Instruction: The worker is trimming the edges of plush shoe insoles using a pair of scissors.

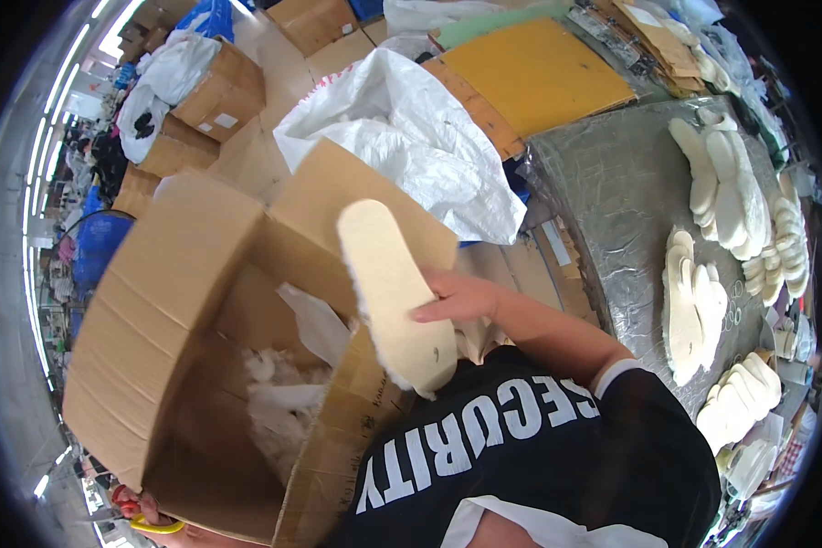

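My right hand (pixel 457 297) holds a cream fleecy insole (pixel 393 292) by its edge, above the near flap of a large open cardboard box (pixel 155 310). White fluffy scraps (pixel 279 402) lie inside the box. My left hand (pixel 160 528) shows only partly at the lower edge, below the box, its fingers through yellow scissor handles (pixel 151 525). My black shirt (pixel 539 457) fills the lower right.
A silver-covered table (pixel 612 192) at the right carries stacks of cream insoles (pixel 731 192) (pixel 690 310) (pixel 740 393). A white plastic sack (pixel 411 137) lies behind the box. A yellow board (pixel 534 73) and more cardboard boxes (pixel 219 91) stand farther back.
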{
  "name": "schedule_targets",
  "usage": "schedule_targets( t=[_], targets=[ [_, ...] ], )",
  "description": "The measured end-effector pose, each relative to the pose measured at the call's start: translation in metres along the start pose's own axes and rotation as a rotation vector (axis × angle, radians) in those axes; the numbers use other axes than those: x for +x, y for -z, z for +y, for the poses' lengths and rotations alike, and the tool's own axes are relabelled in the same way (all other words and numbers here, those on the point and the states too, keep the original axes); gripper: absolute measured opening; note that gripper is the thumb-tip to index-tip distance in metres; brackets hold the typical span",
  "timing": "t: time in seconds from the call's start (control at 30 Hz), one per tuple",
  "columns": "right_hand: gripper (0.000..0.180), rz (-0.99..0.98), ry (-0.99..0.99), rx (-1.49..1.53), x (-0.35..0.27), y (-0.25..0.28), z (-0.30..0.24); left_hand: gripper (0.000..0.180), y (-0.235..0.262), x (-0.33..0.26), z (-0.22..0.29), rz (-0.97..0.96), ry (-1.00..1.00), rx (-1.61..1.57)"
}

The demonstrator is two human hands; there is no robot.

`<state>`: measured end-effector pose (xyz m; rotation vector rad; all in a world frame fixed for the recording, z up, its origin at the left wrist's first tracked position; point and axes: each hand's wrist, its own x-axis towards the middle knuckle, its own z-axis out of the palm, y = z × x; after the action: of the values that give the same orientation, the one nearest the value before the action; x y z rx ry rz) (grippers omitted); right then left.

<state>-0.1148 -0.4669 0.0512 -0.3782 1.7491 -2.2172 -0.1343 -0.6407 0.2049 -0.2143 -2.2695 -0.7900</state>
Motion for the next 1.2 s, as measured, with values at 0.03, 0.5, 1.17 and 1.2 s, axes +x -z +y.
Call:
schedule_targets(
  t=[0.03,0.5,1.17,1.2],
  targets=[
    [0.048,0.073,0.004,0.001,0.001,0.007,-0.014,0.019,0.076,0.012,-0.061,0.031,-0.071,-0.008],
    [0.069,0.66,0.803,0.168,-0.178,0.172,-0.14,0.008,-0.135,0.129,-0.167,0.224,0.425,-1.022],
    [0.048,0.918,0.541,0.545,-0.017,0.039,-0.295,0.02,-0.311,0.06,-0.129,-0.052,0.549,-0.731],
    [0.048,0.685,0.431,0.513,-0.018,0.062,-0.251,0.023,-0.307,0.062,-0.13,-0.119,0.512,-0.665]
  ],
)
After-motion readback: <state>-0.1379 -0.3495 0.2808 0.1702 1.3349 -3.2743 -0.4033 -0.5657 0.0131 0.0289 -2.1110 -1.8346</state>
